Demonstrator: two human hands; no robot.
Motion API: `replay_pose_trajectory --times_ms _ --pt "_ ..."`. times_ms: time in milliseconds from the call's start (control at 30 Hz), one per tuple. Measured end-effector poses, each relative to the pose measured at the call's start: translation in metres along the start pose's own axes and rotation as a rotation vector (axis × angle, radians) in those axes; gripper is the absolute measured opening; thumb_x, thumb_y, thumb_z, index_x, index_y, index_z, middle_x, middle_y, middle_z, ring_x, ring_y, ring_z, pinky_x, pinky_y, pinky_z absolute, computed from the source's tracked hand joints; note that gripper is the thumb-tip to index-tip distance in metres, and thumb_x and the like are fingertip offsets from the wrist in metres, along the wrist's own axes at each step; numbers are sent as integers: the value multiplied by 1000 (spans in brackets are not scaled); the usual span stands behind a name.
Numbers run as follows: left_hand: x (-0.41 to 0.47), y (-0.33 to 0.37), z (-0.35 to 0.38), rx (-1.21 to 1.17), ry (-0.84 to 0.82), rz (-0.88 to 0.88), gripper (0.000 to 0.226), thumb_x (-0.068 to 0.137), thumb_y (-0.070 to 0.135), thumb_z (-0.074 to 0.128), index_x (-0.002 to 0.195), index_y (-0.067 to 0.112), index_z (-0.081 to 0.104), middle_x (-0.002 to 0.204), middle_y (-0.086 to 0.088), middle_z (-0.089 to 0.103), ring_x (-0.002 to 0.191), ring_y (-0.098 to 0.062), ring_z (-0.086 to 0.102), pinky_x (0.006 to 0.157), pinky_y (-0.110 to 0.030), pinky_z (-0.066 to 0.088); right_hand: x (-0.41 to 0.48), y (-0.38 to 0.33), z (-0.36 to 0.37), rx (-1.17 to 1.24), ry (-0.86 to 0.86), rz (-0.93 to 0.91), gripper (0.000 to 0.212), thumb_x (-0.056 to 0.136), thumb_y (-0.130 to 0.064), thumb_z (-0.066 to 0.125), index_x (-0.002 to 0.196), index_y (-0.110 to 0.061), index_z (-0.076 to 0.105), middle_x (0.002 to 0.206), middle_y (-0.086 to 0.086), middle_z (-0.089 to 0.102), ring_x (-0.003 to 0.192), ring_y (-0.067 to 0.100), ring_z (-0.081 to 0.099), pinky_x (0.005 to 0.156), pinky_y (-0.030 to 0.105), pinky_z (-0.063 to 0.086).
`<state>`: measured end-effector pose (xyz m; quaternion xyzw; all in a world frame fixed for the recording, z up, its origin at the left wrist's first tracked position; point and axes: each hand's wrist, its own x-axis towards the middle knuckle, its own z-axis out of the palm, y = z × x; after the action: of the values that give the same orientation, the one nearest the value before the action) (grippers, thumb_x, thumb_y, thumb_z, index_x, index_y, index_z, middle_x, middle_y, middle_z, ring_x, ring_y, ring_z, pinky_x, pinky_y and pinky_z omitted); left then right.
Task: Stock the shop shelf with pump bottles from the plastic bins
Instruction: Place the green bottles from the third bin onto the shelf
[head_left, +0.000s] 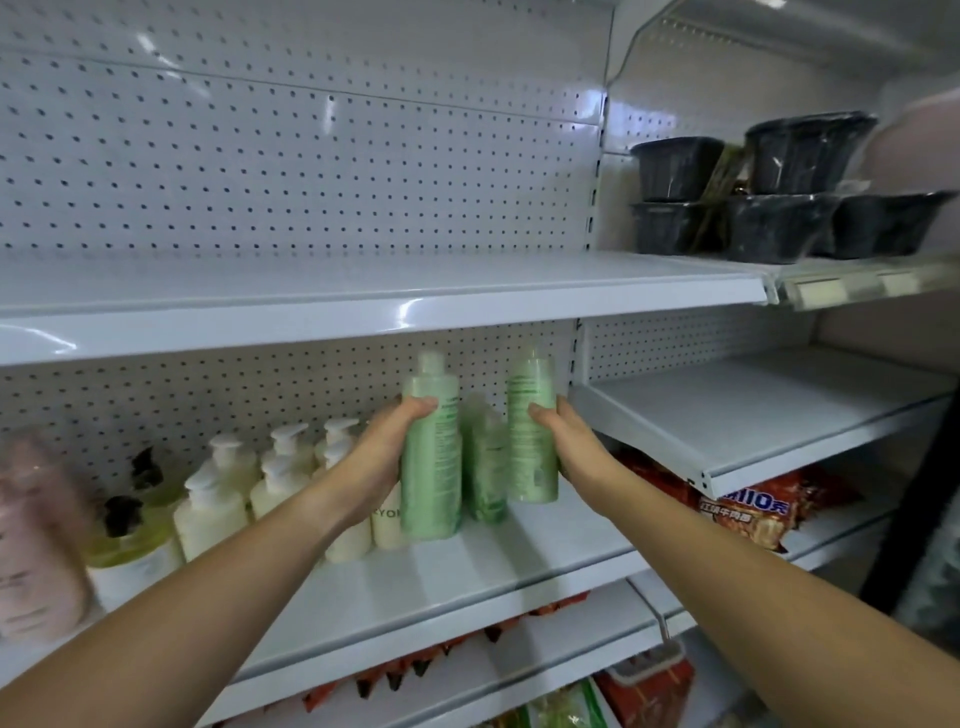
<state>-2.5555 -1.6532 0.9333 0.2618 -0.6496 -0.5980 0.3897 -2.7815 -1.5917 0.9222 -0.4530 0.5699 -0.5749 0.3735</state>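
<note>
Left hand (387, 452) is wrapping fingers round a tall green plastic bottle (432, 483), right hand (569, 441) gripping a second green bottle (531, 431).

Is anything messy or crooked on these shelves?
No spill or breakage shows. The one untidy spot is upper right: a thin yellowish pack stands slanted, wedged among the stacked black tubs. The left hand and right hand hold green bottles roughly upright.
</note>
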Motion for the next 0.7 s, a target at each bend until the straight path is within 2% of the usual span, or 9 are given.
replay_pose_trajectory --times_ms 100,233,300,400,467,533,600,633,700 --pt "11 -4 13 33 55 56 58 79 51 71 129 25 56 119 -3 71 111 -23 68 100 -49 51 8 8 -18 -87 -20 -43 49 92 -30 69 137 -22 51 122 -1 67 109 17 66 96 39 54" --pt "24 -11 37 84 176 106 67 69 50 83 124 27 54 116 1 71 104 -19 71 94 -47 56 20 17 -44 -206 -20 -102 42 78 -27 84 115 -22 65 106 -6 71 94 9 69 70 15 53" --pt "31 -14 53 106 235 117 66 70 47 85 123 26 53 114 -2 71 97 -23 73 85 -45 60 29 22 -57 -188 -7 -109 43 73 -30 87 109 -24 65 102 -7 70 91 9 69 71 19 54" --pt "40 -16 80 99 336 120 49 81 32 79 120 22 53 106 -5 72 84 -24 75 68 -35 62 45 27 -76 -188 -34 -114 56 62 -47 89 107 -39 56 106 -10 68 95 10 68 83 34 56" --pt "47 -17 94 96 380 102 44 83 33 76 119 19 56 103 -10 74 84 -26 75 70 -40 62 57 32 -89 -186 -64 -121 63 59 -56 85 109 -43 49 109 -8 68 99 13 68 88 39 56" --pt "53 -18 105 90 414 84 45 82 37 77 118 18 58 103 -13 74 86 -30 75 76 -46 61 68 35 -99 -133 -99 -107 62 72 -46 82 119 -33 43 113 0 66 100 16 66 88 39 55" --pt "55 -19 113 115 425 72 50 81 42 77 120 18 57 105 -12 73 91 -30 73 81 -49 60 76 36 -106 -81 -149 -86 57 85 -32 76 126 -23 38 117 5 62 100 15 64 81 31 53" --pt "56 -19 116 124 424 65 51 82 44 77 121 18 57 107 -12 72 93 -30 73 83 -49 60 79 36 -108 -72 -176 -75 57 88 -30 74 129 -22 36 117 4 61 101 13 62 79 28 51" --pt "58 -18 121 104 412 44 52 84 45 74 124 19 54 111 -13 70 98 -32 71 86 -51 59 88 40 -114 -82 -217 -50 61 89 -31 72 134 -21 33 117 1 60 102 13 61 84 31 50"
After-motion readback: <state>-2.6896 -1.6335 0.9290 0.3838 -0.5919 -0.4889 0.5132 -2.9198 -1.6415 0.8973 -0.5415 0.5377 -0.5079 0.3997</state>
